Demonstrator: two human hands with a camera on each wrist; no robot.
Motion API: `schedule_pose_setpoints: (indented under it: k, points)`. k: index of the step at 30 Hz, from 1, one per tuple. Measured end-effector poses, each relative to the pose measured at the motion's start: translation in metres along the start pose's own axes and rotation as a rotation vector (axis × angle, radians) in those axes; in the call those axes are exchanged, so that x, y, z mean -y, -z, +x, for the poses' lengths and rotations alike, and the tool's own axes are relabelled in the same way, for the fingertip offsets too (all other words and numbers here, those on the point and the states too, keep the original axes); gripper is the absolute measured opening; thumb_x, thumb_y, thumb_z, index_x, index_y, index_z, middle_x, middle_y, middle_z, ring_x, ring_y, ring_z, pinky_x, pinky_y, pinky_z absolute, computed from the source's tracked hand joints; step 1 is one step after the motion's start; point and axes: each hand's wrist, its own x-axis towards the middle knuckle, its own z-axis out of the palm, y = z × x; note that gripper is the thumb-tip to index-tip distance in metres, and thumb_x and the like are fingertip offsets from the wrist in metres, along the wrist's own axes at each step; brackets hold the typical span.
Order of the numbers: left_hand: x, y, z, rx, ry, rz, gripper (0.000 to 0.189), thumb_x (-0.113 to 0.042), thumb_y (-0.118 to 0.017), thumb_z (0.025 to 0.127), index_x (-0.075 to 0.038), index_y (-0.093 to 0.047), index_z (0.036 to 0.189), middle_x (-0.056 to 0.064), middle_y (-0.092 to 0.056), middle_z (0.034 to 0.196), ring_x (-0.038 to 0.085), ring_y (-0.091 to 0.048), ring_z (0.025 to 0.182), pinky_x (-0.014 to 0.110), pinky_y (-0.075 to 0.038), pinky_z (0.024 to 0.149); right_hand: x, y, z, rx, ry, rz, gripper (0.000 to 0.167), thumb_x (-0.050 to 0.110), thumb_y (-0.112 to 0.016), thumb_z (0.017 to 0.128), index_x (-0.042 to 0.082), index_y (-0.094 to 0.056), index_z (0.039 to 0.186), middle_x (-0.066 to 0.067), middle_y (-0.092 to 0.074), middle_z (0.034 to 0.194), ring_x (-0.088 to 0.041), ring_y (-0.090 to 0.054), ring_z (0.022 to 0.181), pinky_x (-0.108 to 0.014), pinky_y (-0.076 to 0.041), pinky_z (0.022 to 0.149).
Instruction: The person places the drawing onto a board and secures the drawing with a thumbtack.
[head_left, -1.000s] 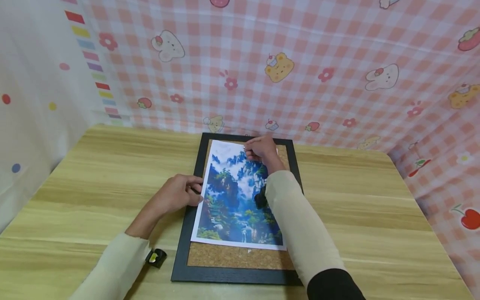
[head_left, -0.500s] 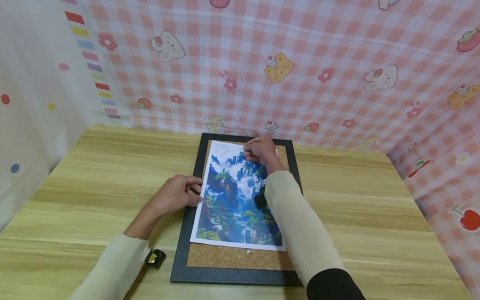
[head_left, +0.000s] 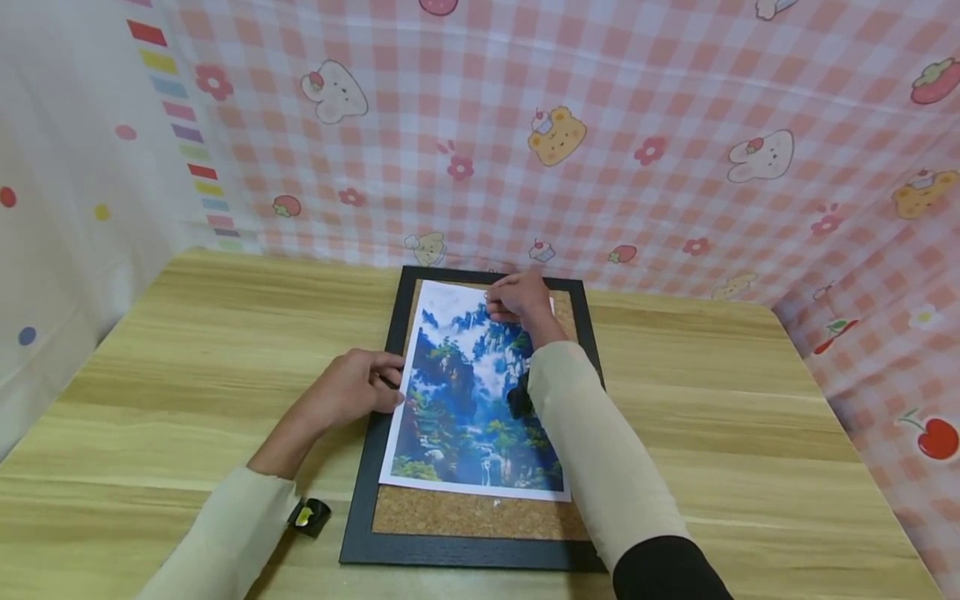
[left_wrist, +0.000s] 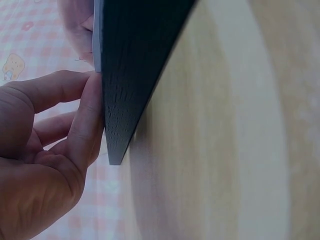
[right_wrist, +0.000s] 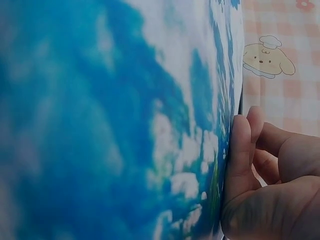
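Note:
A printed mountain landscape picture lies on a corkboard with a black frame. At the picture's left edge is my left hand; its fingertips touch the paper's edge and rest against the frame in the left wrist view. My right hand is at the picture's top edge, its fingers curled, thumb and forefinger together. A tiny pale shiny spot shows at those fingertips, too small to identify. In the right wrist view the right hand touches the picture. The hand and sleeve hide its right side.
A tiny white piece is on the cork below the picture. The wooden table extends on both sides of the frame. Behind it hangs a pink checked cloth. Wrist cameras, one black and yellow, sit at the sleeves.

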Motion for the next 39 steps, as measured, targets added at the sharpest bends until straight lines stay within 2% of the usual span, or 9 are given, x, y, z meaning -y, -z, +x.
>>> schedule_pose_setpoints:
  k: [20, 27, 33, 39]
  points:
    - [0.0007, 0.0002, -0.0001, 0.003, 0.004, -0.015, 0.052, -0.001, -0.071, 0.089, 0.01, -0.056, 0.137, 0.011, -0.068, 0.104, 0.022, -0.059, 0.085, 0.033, -0.051, 0.072, 0.0018, -0.0002, 0.0004, 0.015, -0.01, -0.046, 0.01, 0.004, -0.069, 0.094, -0.002, -0.072, 0.101, -0.013, -0.07, 0.083, -0.016, -0.069, 0.063, -0.031, -0.06, 0.064]
    - [0.0024, 0.0, 0.0003, -0.007, -0.03, 0.003, 0.05, -0.001, -0.071, 0.089, 0.011, -0.058, 0.135, 0.011, -0.067, 0.103, 0.022, -0.06, 0.087, 0.034, -0.052, 0.073, -0.0022, -0.0008, 0.0032, -0.011, 0.01, -0.041, 0.005, 0.001, -0.07, 0.09, -0.001, -0.074, 0.093, -0.014, -0.07, 0.079, -0.016, -0.069, 0.062, -0.033, -0.061, 0.063]
    - [0.0027, 0.0006, 0.0, -0.004, -0.028, 0.001, 0.05, -0.002, -0.071, 0.089, 0.01, -0.058, 0.135, 0.011, -0.067, 0.103, 0.022, -0.06, 0.087, 0.034, -0.052, 0.073, -0.0026, -0.0011, 0.0049, -0.009, 0.013, -0.03, 0.005, 0.001, -0.071, 0.09, 0.003, -0.072, 0.086, -0.014, -0.07, 0.079, -0.016, -0.069, 0.061, -0.033, -0.061, 0.063]
    - [0.0016, 0.0013, -0.0003, 0.001, -0.019, -0.004, 0.051, -0.002, -0.072, 0.089, 0.01, -0.057, 0.136, 0.011, -0.066, 0.104, 0.022, -0.06, 0.088, 0.034, -0.052, 0.073, -0.0021, -0.001, 0.0043, 0.0, 0.011, -0.057, 0.005, 0.002, -0.069, 0.092, -0.001, -0.072, 0.095, -0.013, -0.07, 0.08, -0.015, -0.069, 0.061, -0.032, -0.061, 0.063]
